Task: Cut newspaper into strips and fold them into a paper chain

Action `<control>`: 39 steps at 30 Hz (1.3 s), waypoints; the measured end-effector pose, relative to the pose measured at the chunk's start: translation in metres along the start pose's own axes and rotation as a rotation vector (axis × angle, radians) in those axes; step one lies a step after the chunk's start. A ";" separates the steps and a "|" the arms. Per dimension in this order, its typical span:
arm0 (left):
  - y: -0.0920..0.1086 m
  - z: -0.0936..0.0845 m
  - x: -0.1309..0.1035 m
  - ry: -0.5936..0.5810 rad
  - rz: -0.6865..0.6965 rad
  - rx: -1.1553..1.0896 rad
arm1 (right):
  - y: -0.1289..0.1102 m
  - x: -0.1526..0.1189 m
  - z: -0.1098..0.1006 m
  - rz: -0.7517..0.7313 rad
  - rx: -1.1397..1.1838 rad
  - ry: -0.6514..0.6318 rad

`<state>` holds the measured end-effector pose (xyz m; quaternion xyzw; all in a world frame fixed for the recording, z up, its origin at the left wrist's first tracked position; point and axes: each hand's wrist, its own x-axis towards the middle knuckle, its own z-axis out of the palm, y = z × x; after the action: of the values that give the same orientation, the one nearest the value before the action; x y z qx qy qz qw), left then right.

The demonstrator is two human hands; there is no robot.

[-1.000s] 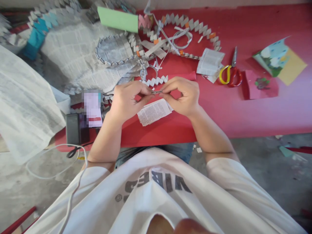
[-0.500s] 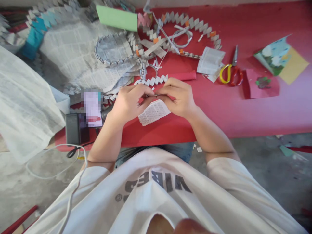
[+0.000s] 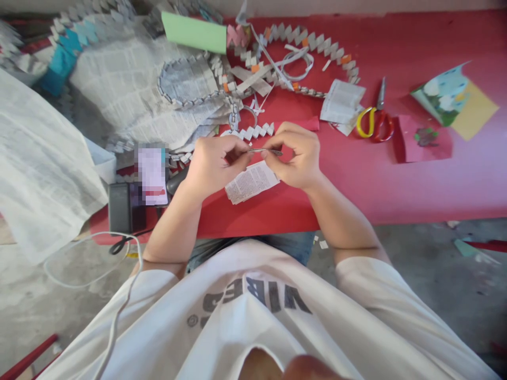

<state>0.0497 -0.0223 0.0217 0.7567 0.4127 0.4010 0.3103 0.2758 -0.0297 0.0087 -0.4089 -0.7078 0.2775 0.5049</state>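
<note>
Between both hands, a thin folded paper strip (image 3: 258,150) is seen nearly edge-on. My left hand (image 3: 216,163) pinches its left end between thumb and fingers. The right part is gripped by my right hand (image 3: 295,155), and a short tip pokes out inside the curl of the fingers. Just below lies a small stack of printed paper pieces (image 3: 252,182), flat on the red table (image 3: 257,219). Beyond the fingertips lies a zigzag folded-paper chain (image 3: 257,130).
Scissors (image 3: 376,119) with yellow and red handles lie to the right, beside a red paper piece (image 3: 423,140) and a patterned card (image 3: 443,95). Newspaper sheets (image 3: 114,79) and paper chains fill the left. A phone (image 3: 152,174) and a black box (image 3: 123,208) sit near my left forearm.
My right hand has shifted slightly right and its fingers have opened into a rounder curl. More of the folded strip now shows between the two hands.
</note>
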 end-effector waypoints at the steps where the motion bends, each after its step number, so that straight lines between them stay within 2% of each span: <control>1: 0.000 0.000 0.000 0.005 -0.001 -0.009 | -0.001 0.000 0.000 0.002 0.010 -0.001; 9: -0.015 0.011 0.003 0.036 0.026 -0.120 | 0.006 0.001 0.007 0.036 0.153 0.031; 13: -0.015 0.014 0.002 0.073 0.042 -0.114 | 0.008 0.000 0.008 0.030 0.198 0.022; 17: -0.013 0.009 0.002 0.047 0.060 -0.094 | 0.008 0.001 0.007 -0.009 0.177 0.005; 21: -0.015 0.010 0.004 0.019 0.140 -0.026 | 0.014 0.002 0.006 -0.097 0.080 -0.004; 24: -0.019 0.015 0.005 0.074 0.189 0.063 | 0.019 0.002 0.007 -0.123 0.002 -0.003; 30: -0.023 0.020 0.004 0.214 0.201 0.152 | 0.017 0.001 0.008 -0.043 -0.049 0.062; 33: -0.019 0.025 0.003 0.224 0.141 0.046 | 0.016 -0.001 0.011 -0.080 -0.089 0.110; 39: -0.016 0.034 0.006 0.154 -0.099 -0.396 | 0.022 -0.006 0.013 -0.291 -0.324 0.158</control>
<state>0.0745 -0.0145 -0.0058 0.6268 0.3850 0.5150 0.4401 0.2708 -0.0230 -0.0165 -0.3988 -0.7528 0.0515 0.5212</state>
